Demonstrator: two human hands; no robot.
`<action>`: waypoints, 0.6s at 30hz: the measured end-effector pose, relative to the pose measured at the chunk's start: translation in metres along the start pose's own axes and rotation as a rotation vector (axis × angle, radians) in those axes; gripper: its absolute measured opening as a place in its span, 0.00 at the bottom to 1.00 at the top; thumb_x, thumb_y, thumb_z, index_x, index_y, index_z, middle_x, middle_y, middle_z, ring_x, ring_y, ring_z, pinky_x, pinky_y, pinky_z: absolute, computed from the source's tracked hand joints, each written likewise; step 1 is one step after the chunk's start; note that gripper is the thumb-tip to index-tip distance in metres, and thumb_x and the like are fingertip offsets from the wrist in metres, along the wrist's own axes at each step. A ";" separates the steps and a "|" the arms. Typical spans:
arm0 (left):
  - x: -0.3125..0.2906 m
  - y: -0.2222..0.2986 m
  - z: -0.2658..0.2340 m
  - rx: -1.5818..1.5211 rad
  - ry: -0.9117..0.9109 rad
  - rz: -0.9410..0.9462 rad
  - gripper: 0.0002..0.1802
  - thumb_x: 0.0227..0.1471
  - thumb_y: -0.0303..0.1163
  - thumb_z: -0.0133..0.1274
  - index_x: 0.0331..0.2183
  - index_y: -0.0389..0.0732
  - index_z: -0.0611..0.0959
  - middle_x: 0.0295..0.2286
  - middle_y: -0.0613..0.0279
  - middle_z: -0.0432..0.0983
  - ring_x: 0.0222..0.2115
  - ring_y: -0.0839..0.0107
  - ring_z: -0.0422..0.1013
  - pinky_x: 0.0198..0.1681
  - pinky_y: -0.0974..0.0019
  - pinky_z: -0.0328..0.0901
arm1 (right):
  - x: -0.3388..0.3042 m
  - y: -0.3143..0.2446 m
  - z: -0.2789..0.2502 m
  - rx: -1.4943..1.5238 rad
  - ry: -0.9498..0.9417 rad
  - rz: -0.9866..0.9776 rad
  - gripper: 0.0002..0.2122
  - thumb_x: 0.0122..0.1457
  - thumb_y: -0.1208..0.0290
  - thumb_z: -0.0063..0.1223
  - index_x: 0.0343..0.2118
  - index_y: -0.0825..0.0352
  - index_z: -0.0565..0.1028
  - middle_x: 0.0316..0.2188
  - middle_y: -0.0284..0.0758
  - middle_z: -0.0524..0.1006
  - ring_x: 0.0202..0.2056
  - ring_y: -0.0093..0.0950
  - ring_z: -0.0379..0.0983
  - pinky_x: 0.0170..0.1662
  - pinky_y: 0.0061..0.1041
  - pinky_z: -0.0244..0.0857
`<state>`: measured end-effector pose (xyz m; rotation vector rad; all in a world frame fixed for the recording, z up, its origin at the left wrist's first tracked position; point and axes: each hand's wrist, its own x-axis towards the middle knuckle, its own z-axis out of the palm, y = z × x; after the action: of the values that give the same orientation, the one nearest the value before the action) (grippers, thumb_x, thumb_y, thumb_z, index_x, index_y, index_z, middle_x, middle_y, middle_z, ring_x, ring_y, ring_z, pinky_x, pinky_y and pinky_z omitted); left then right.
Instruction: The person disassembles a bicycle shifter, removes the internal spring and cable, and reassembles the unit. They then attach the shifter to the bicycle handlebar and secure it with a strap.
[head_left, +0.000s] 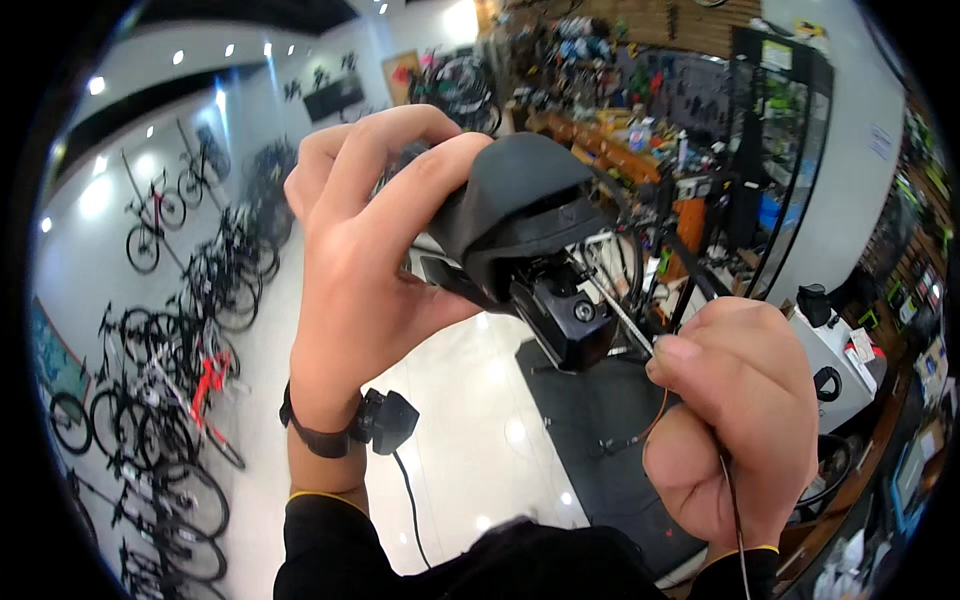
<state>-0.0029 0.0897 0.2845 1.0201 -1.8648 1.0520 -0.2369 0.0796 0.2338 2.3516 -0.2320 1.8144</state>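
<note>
My left hand (350, 240) is raised and wrapped round a black bicycle brake-shift lever (530, 185), its rubber hood uppermost. The lever's open underside faces right, where a glossy black part with a screw (583, 311) shows. From this opening a thin silver cable (622, 315) slants down to my right hand (750, 400), which pinches it between thumb and forefinger. The other fingers of that hand are curled in. Below the right hand hangs a dark, thin length of cable (737, 510); whether it is the same one is hidden by the fingers.
A black device (385, 422) is strapped to my left wrist, with a cord trailing down. Bicycles (190, 380) line the left side. A dark mat (580, 400) lies on the pale floor. At right stand a cluttered wooden bench (610, 150), a glass cabinet (800, 140) and a white machine (825, 350).
</note>
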 end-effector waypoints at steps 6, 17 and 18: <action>-0.094 -0.027 -0.012 0.063 -0.236 -0.304 0.33 0.24 0.41 0.73 0.38 0.41 0.83 0.42 0.61 0.74 0.42 0.58 0.64 0.47 0.60 0.60 | -0.007 0.005 0.083 0.366 -0.178 0.153 0.14 0.64 0.62 0.53 0.40 0.71 0.75 0.26 0.36 0.75 0.26 0.30 0.70 0.32 0.28 0.66; -0.269 -0.041 -0.112 0.202 -0.445 -0.928 0.37 0.21 0.34 0.72 0.42 0.44 0.81 0.46 0.63 0.71 0.43 0.59 0.63 0.50 0.58 0.58 | -0.034 -0.060 0.263 0.831 -0.453 0.135 0.17 0.65 0.60 0.51 0.34 0.75 0.76 0.21 0.36 0.74 0.24 0.26 0.69 0.29 0.22 0.63; -0.279 -0.040 -0.122 0.226 -0.445 -0.983 0.37 0.21 0.34 0.72 0.42 0.44 0.81 0.45 0.64 0.71 0.43 0.59 0.63 0.50 0.58 0.57 | -0.034 -0.068 0.276 0.879 -0.493 0.130 0.17 0.65 0.60 0.51 0.34 0.75 0.76 0.21 0.36 0.74 0.24 0.25 0.69 0.28 0.21 0.62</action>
<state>0.1710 0.2620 0.0991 2.1260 -1.2384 0.4450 0.0301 0.0855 0.1298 3.4321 0.4767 1.5251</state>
